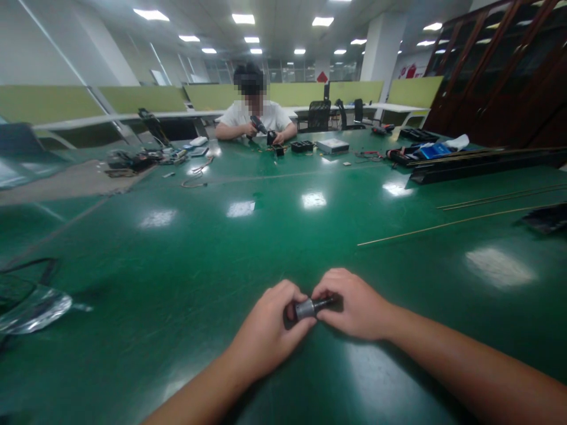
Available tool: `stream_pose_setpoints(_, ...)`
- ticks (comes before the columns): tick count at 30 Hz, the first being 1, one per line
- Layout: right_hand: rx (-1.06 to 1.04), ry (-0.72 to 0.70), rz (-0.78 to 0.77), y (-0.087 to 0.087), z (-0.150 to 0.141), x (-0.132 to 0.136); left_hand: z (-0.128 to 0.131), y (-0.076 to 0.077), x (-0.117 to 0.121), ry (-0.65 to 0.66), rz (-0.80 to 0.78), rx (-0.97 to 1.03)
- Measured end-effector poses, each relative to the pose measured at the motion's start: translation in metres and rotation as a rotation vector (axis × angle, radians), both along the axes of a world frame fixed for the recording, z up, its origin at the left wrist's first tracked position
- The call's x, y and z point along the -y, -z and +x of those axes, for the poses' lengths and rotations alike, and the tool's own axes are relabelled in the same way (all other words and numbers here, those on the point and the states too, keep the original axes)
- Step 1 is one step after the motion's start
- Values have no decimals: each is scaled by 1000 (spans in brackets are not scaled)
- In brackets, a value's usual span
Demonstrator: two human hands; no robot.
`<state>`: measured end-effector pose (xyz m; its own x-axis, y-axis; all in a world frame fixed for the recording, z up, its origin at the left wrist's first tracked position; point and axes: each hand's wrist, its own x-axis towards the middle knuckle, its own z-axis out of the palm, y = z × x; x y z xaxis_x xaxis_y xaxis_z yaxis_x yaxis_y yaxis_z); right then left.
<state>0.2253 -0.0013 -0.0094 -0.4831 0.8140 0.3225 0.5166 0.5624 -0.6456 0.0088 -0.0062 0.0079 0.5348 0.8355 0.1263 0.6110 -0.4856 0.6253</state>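
One small cylinder [305,309] is held two-handed at the glossy green table [199,236]; the left hand [277,313] curls round its silvery-grey part; the right hand [354,304] pinches its narrower black end; three thin, straight, golden rods [398,236] lie farther right

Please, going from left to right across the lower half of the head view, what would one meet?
Shiny clear item, left hand, grey-and-black cylindrical piece, right hand, dark object at the right edge.
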Motion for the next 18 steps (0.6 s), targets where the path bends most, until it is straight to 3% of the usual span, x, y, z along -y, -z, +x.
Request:
stream_pose_setpoints(9, -4, 35, 1, 0, -4, 3, 6, -3, 2, -51, 22, -22)
stream_pose_setpoints(18, -27, 34, -31, 1, -2, 2, 4, -3, 0, -11, 16, -44)
